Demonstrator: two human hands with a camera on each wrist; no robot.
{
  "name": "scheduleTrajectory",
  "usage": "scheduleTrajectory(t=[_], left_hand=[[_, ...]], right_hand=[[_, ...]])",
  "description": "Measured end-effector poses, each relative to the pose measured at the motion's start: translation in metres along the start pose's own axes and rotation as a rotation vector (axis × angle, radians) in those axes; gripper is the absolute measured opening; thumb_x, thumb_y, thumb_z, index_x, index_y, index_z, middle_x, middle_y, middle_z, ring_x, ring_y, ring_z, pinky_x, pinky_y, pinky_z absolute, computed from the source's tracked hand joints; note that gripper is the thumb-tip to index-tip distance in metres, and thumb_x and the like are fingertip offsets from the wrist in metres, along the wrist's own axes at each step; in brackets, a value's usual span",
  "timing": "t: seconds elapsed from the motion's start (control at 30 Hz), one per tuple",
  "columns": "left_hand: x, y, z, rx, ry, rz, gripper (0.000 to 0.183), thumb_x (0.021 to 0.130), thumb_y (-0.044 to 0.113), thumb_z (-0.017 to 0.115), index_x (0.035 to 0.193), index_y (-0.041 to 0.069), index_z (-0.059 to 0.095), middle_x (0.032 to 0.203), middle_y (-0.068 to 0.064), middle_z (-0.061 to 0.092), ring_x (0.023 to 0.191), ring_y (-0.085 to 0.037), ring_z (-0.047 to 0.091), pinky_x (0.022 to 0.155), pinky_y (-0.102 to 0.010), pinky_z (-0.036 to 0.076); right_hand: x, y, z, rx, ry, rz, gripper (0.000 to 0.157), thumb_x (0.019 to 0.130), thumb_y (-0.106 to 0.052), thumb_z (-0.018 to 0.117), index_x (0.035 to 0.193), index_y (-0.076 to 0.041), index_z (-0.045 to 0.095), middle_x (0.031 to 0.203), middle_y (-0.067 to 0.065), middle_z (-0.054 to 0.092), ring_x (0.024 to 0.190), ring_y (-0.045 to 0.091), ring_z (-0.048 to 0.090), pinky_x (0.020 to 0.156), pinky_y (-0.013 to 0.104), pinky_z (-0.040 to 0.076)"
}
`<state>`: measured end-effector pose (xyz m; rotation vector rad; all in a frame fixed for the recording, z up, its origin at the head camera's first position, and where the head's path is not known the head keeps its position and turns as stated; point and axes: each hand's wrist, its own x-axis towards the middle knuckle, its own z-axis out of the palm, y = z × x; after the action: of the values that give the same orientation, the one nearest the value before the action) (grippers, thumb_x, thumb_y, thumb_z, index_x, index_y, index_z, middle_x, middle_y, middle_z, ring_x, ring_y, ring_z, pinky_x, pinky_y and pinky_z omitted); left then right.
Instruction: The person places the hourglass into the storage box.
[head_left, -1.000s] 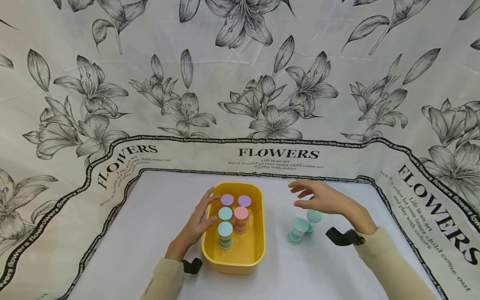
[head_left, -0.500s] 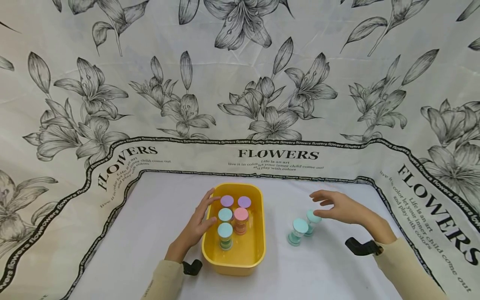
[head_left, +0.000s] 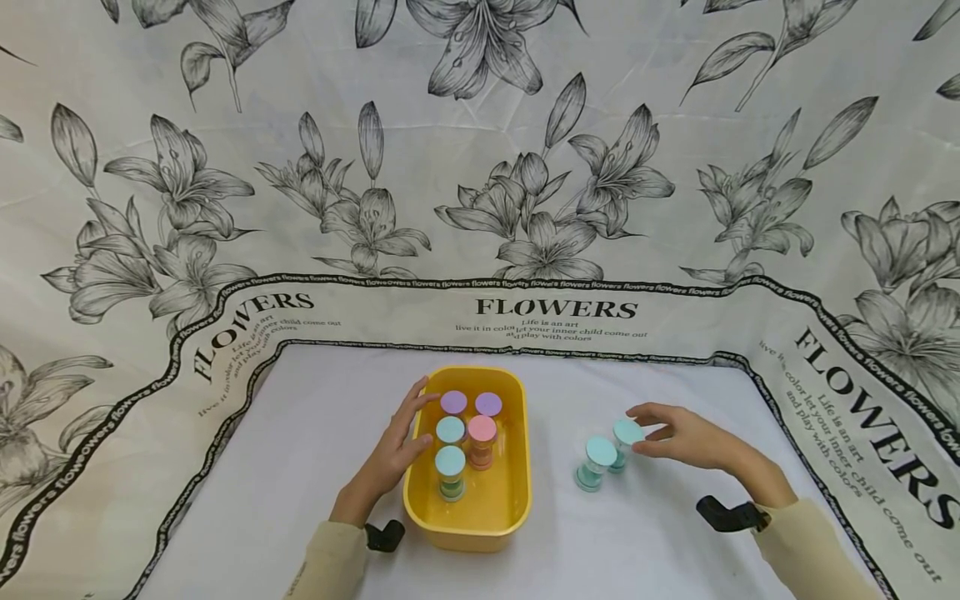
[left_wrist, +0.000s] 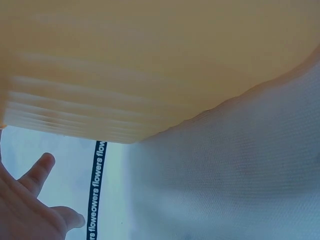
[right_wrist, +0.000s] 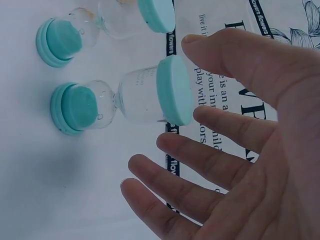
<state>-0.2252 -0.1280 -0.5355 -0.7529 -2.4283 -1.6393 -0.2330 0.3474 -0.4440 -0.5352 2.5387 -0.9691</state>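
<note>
Two teal-capped hourglasses stand upright close together on the white cloth. My right hand [head_left: 686, 437] is at the farther hourglass [head_left: 627, 432], thumb and fingers spread beside its top cap. In the right wrist view, that hourglass [right_wrist: 172, 90] has a clear glass body with teal sand in the lower bulb, and no fingers are closed round it. The nearer hourglass [head_left: 599, 452] is just to its left. My left hand [head_left: 390, 450] rests against the left rim of a yellow bin [head_left: 504, 492], fingers extended; the left wrist view shows the bin's outer wall [left_wrist: 150, 65].
Inside the bin stand several hourglasses: two purple-capped ones [head_left: 453, 402] at the back, a pink one [head_left: 482, 429] and two light-blue ones [head_left: 450, 461]. A flower-printed cloth [head_left: 555, 308] rises behind and at both sides of the table.
My right hand has moved right, then down to the farther hourglass, its fingertips now level with the top cap. The left hand, the bin and the hourglasses have stayed put.
</note>
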Motion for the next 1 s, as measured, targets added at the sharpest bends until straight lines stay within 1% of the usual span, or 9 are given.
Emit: scheduleTrajectory(t=[0.13, 0.33, 0.37, 0.43, 0.57, 0.73, 0.87, 1.0], left_hand=[[0.0, 0.0, 0.0, 0.004, 0.002, 0.003, 0.056, 0.099, 0.028, 0.054, 0.154, 0.02, 0.043, 0.174, -0.007, 0.015, 0.158, -0.045, 0.013, 0.11, -0.086, -0.005], [-0.001, -0.001, -0.001, 0.007, 0.004, 0.0, 0.056, 0.099, 0.028, 0.054, 0.154, 0.02, 0.042, 0.174, -0.007, 0.015, 0.158, -0.044, 0.013, 0.11, -0.086, -0.004], [-0.001, -0.001, -0.001, 0.006, 0.005, 0.0, 0.057, 0.099, 0.028, 0.054, 0.154, 0.02, 0.042, 0.174, -0.007, 0.015, 0.158, -0.044, 0.013, 0.111, -0.085, -0.004], [-0.001, -0.001, -0.001, 0.006, 0.006, 0.001, 0.057, 0.099, 0.028, 0.054, 0.154, 0.02, 0.042, 0.174, -0.007, 0.015, 0.158, -0.044, 0.013, 0.111, -0.085, -0.004], [0.0, -0.002, 0.0, 0.008, 0.007, 0.002, 0.057, 0.099, 0.03, 0.054, 0.154, 0.02, 0.042, 0.174, -0.006, 0.015, 0.159, -0.043, 0.013, 0.112, -0.084, -0.002], [0.0, -0.003, 0.001, 0.017, 0.006, -0.005, 0.057, 0.099, 0.031, 0.054, 0.154, 0.02, 0.043, 0.174, -0.004, 0.014, 0.159, -0.041, 0.012, 0.113, -0.084, -0.003], [0.0, -0.003, 0.001, 0.018, 0.007, 0.01, 0.056, 0.099, 0.029, 0.053, 0.154, 0.019, 0.043, 0.174, -0.006, 0.014, 0.159, -0.043, 0.012, 0.111, -0.085, -0.003], [0.0, -0.003, 0.001, 0.014, 0.006, 0.013, 0.057, 0.099, 0.029, 0.053, 0.154, 0.018, 0.043, 0.174, -0.007, 0.015, 0.159, -0.043, 0.012, 0.111, -0.085, -0.003]], right_hand=[[0.001, 0.004, 0.004, 0.024, 0.005, 0.008, 0.059, 0.096, -0.024, 0.072, 0.143, 0.005, 0.05, 0.144, 0.036, 0.052, 0.116, 0.046, 0.067, 0.09, 0.049, 0.06], [0.004, 0.005, 0.01, 0.007, 0.051, -0.016, 0.056, 0.096, -0.027, 0.072, 0.141, 0.002, 0.054, 0.142, 0.028, 0.056, 0.127, 0.047, 0.058, 0.097, 0.053, 0.056], [0.005, 0.004, 0.011, 0.012, 0.055, -0.008, 0.056, 0.096, -0.028, 0.072, 0.141, 0.001, 0.054, 0.142, 0.028, 0.057, 0.127, 0.046, 0.058, 0.097, 0.053, 0.057], [0.007, 0.004, 0.013, 0.038, 0.05, 0.012, 0.057, 0.096, -0.029, 0.072, 0.142, 0.0, 0.053, 0.141, 0.028, 0.057, 0.124, 0.046, 0.061, 0.094, 0.051, 0.058], [0.011, 0.005, 0.017, 0.089, 0.028, 0.051, 0.058, 0.097, -0.027, 0.071, 0.143, 0.001, 0.051, 0.141, 0.031, 0.055, 0.118, 0.047, 0.064, 0.086, 0.043, 0.062], [0.015, 0.008, 0.02, 0.097, 0.024, 0.049, 0.057, 0.097, -0.026, 0.07, 0.143, 0.002, 0.051, 0.141, 0.03, 0.055, 0.116, 0.044, 0.066, 0.084, 0.039, 0.062], [0.016, 0.008, 0.02, 0.102, 0.023, 0.053, 0.056, 0.098, -0.026, 0.07, 0.142, 0.003, 0.052, 0.138, 0.03, 0.055, 0.111, 0.037, 0.07, 0.083, 0.038, 0.063], [0.016, 0.006, 0.019, 0.099, 0.019, 0.056, 0.055, 0.098, -0.026, 0.07, 0.141, 0.004, 0.052, 0.137, 0.031, 0.056, 0.109, 0.035, 0.07, 0.082, 0.037, 0.063]])
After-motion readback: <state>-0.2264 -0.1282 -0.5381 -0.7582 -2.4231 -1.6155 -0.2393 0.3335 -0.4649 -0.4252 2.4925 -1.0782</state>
